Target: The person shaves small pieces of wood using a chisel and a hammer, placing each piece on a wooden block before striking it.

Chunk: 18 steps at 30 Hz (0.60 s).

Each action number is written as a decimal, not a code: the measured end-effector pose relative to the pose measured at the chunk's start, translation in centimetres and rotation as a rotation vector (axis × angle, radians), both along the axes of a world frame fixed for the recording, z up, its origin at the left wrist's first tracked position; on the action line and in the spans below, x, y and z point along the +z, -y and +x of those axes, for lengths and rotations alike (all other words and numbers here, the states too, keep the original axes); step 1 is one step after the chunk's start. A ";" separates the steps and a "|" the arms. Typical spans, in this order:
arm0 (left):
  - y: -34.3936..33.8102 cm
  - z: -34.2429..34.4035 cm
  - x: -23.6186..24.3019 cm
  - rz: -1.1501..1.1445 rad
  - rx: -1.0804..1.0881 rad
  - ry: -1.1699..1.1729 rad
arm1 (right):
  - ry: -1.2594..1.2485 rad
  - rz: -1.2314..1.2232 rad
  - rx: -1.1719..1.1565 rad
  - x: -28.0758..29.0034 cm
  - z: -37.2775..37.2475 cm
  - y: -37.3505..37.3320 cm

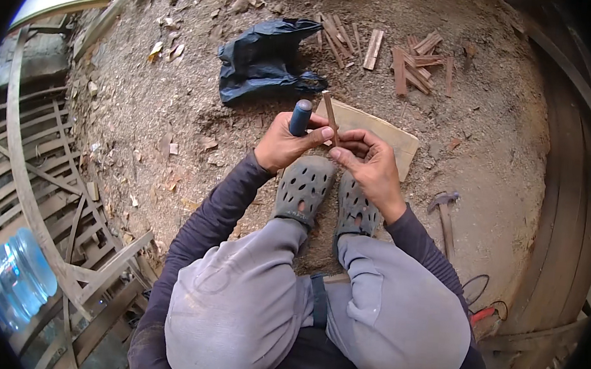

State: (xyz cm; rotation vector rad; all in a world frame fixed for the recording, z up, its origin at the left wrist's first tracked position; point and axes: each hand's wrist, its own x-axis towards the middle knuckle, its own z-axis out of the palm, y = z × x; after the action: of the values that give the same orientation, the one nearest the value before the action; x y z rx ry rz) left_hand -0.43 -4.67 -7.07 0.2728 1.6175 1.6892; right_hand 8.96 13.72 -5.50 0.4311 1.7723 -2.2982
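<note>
My left hand (pixel 284 140) is closed round a blue cylindrical tool handle (pixel 300 120) with a rounded grey end pointing up; the rest of that tool is hidden. Its thumb and fingertips also touch a thin brown wooden strip (pixel 329 112). My right hand (pixel 374 168) pinches the lower end of this strip between thumb and fingers. Both hands are close together above my shoes, over the near edge of a pale wooden board (pixel 386 137) lying on the ground. The strip stands tilted, its top end leaning slightly left.
Beyond the board lie a black plastic bag (pixel 260 60) and several reddish wooden strips (pixel 419 62). A hammer (pixel 445 220) rests right of my grey clogs (pixel 305 191). Slatted wooden frames (pixel 26 163) and a blue water jug (pixel 21 277) stand left; wooden planks (pixel 563 205) border the right.
</note>
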 end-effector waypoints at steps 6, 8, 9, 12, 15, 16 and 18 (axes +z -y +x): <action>0.0 -0.2 -1.3 -0.302 0.044 -0.198 | 0.025 0.460 -0.097 -7.1 -6.6 -5.7; 0.7 -0.1 -1.9 -0.304 0.009 -0.185 | -0.036 0.584 -0.076 -7.8 -10.9 -7.5; 1.3 0.3 -2.1 -0.284 0.055 -0.136 | -0.082 0.611 -0.049 -7.5 -12.6 -7.5; 2.4 0.7 -2.8 -0.299 -0.023 -0.165 | -0.215 0.739 -0.249 -9.5 -13.0 -10.2; 4.8 1.2 -2.1 -0.384 -0.045 -0.195 | -0.137 0.879 -0.290 -10.0 -10.5 -11.4; 4.4 1.3 -2.1 -0.380 -0.047 -0.190 | -0.031 0.952 -0.292 -9.8 -9.7 -11.8; 4.0 1.7 -1.7 -0.396 -0.008 -0.095 | -0.075 0.992 -0.282 -9.9 -9.9 -11.9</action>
State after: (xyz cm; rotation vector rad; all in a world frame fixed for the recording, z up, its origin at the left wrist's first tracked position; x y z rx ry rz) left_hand 1.22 -8.63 -8.80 0.1624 1.9745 1.3282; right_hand -0.91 25.67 -15.38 0.7732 2.9527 -1.3883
